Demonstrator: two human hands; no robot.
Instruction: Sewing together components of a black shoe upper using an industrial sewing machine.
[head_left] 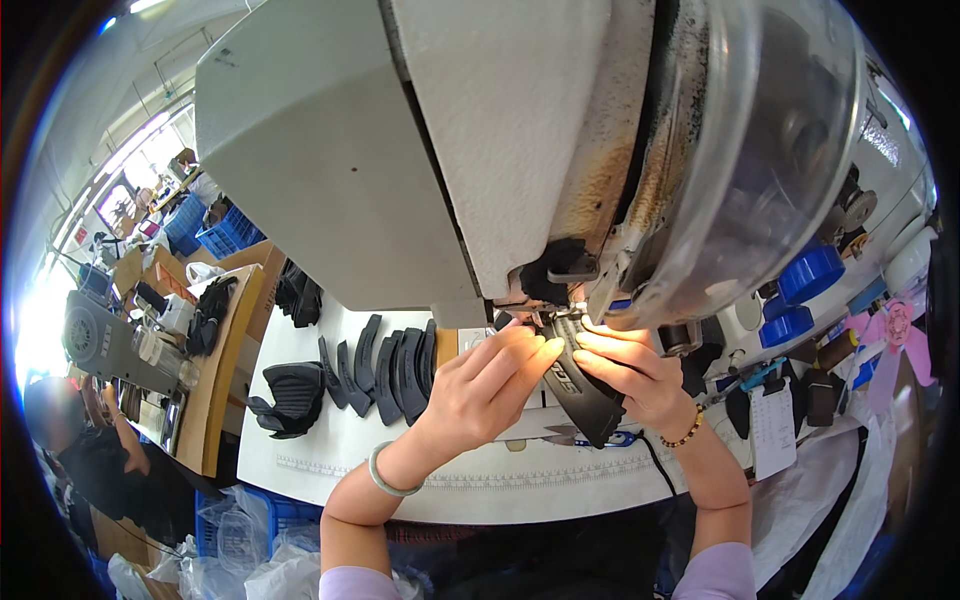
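Observation:
Under the head of a large grey sewing machine, a black curved padded piece with pale lettering lies slantwise, its wide end toward me. My left hand pinches its left edge near the lit needle area, fingertips pressed together. On the opposite edge, the fingers of my right hand press and grip the same piece. The needle itself is hidden behind the machine head and my fingers. Partly beneath the piece, scissors with blue handles rest on the white table.
Several black curved strips lie in a row left of my left hand, beside a black padded stack. A printed ruler runs along the front edge. Blue spools and a pink fan stand at right. Another person works at far left.

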